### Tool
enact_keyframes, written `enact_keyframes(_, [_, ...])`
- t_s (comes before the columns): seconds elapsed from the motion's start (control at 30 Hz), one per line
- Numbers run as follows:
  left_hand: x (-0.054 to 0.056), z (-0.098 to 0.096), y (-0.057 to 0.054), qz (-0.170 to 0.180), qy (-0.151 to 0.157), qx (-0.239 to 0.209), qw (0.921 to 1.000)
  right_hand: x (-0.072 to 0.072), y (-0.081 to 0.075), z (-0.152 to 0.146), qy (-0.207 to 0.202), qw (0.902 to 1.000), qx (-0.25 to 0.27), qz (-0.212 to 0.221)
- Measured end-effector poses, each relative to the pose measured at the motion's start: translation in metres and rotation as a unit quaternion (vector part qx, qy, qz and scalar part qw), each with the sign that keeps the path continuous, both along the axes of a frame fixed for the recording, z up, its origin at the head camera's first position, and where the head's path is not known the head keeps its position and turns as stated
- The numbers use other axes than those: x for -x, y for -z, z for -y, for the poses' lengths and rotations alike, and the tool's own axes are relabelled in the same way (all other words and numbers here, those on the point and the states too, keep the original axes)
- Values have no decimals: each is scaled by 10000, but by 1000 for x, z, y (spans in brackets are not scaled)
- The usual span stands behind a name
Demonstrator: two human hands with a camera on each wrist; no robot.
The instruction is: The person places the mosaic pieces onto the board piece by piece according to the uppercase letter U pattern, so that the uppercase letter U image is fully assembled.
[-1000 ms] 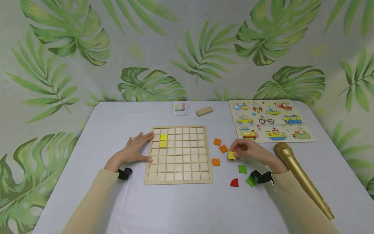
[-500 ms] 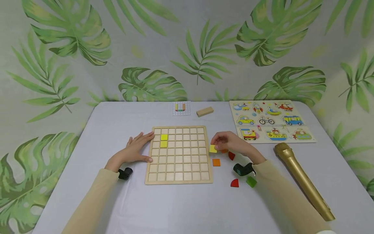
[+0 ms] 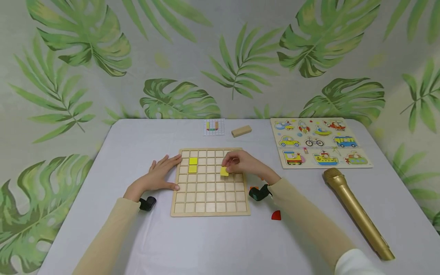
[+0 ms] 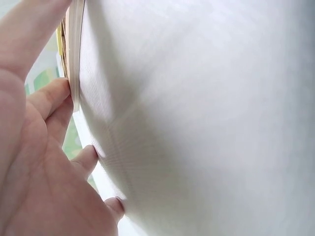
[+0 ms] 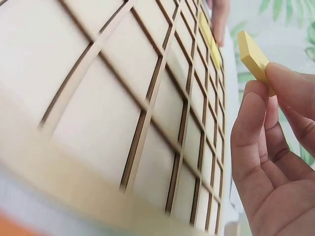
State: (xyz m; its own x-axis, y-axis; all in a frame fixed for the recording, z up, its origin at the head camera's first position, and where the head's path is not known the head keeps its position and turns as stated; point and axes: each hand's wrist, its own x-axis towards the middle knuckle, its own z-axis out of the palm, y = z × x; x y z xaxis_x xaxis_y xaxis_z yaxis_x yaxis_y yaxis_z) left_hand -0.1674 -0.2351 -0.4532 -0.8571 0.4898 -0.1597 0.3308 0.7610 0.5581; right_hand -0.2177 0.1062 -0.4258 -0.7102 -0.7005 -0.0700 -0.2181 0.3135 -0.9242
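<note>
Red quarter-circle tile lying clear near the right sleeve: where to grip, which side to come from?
I'd pinch the red tile by its rim, from above and the person's side: one fingertip on the curved edge, thumb on the straight right edge. It lies flat on the table, so only the rim offers a hold; the right sleeve crowds the far side.

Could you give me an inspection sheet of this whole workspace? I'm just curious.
Surface: white tablecloth.
Job's things: wooden grid board holding two yellow squares; pattern card beyond it; loose red piece to its right.
Clutter: wooden block, picture puzzle, golden microphone.
Hands: left hand touches the board's left edge; right hand pinches a third yellow square above the board.
Cables: nothing seen.
Surroundings: leaf-patterned backdrop.
</note>
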Motion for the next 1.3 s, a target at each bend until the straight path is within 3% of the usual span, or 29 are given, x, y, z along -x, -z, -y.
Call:
enact_keyframes(0.27, [-1, -2, -3, -24, 3, -19, 10000, 2, 2, 40, -202, 9996, 134, 149])
enact_keyframes(0.43, [0, -3, -4, 8, -12, -10, 10000, 3, 4, 63, -289, 9996, -2, -16])
enact_keyframes(0.77, [0, -2, -5, 28, -15, 0, 10000, -2, 9, 91, -77, 9990, -428, -42])
enact_keyframes(1.13, [-1, -1, -3, 56, -29, -9, 10000, -9, 12, 106, 41, 9965, -722, -407])
enact_keyframes(1.3, [0, -1, -3, 55, -36, -2, 10000, -12, 10, 110, -68, 9910, -970, -920])
